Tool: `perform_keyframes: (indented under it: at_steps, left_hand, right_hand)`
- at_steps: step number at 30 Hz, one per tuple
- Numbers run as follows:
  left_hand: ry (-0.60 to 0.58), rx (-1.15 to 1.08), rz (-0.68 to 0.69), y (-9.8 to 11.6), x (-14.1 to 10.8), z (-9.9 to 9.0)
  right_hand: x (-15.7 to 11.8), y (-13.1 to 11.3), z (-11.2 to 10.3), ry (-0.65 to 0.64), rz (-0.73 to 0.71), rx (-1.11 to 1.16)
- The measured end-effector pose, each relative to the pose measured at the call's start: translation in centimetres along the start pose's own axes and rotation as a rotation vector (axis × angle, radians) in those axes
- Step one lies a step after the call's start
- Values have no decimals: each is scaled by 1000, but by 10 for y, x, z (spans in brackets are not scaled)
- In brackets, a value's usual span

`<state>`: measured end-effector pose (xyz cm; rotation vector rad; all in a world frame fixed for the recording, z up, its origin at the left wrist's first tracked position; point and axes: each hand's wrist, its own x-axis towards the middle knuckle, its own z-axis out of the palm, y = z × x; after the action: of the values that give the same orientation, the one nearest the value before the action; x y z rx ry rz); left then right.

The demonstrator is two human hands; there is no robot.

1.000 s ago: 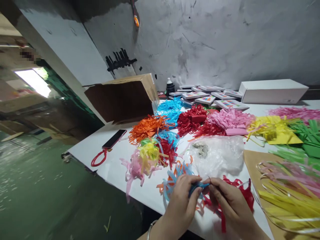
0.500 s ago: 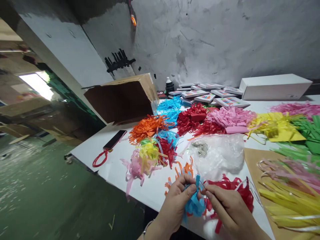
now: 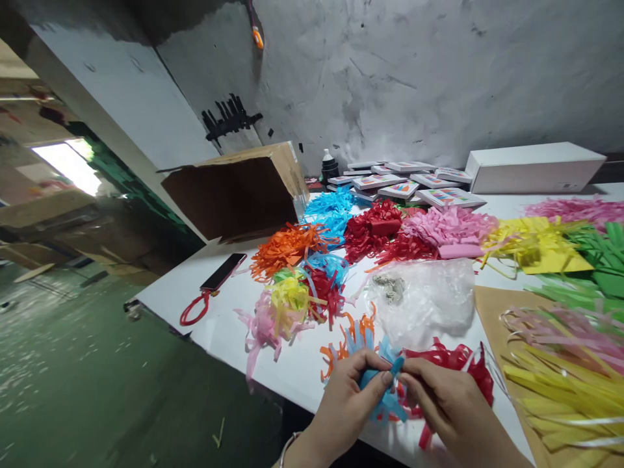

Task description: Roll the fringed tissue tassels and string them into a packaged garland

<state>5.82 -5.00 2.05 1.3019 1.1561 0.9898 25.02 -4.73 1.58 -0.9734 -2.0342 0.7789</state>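
Blue fringed paper (image 3: 389, 404) is bunched between my two hands near the table's front edge. My left hand (image 3: 348, 398) is closed on it, with thumb and fingers pinching its rolled part. The fingertips of my right hand (image 3: 441, 396) are pinched at the rolled blue end, close to the left fingertips; what exactly they grip is too small to tell. Orange fringed paper (image 3: 332, 359) lies just behind my left hand. Red fringed paper (image 3: 480, 377) with white string lies behind and beside my right hand.
A clear plastic bag (image 3: 424, 305) lies ahead of the hands. Piles of coloured fringe, an open cardboard box (image 3: 234, 195), flat packs (image 3: 448, 197) and a white box (image 3: 536, 170) stand farther back. A phone (image 3: 223, 272) is at left, brown card (image 3: 492, 312) at right.
The blue paper has turned and its strips now fan out behind and below the fingers. My right fingertips have moved in against the rolled blue end, closer to the left ones.
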Motion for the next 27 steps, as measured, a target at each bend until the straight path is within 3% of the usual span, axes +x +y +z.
perform_keyframes:
  at_steps: [9,13,19,23,25,27]
  left_hand:
    - [-64,15,28,4,-1,2]
    - [-106,61,57,2,-4,4]
    - [3,88,234,-1,-2,6]
    - [30,117,302,0,0,6]
    - [109,92,286,-1,4,0]
    - [231,11,263,-1,8,-15]
  right_hand:
    - [-5,-4,12,6,446,493]
    - [-1,2,16,-110,526,718]
    - [-5,4,15,-26,283,350]
    - [-8,-1,17,-48,142,168]
    - [-12,5,8,-58,109,14]
    - [-23,22,-14,-14,58,-212]
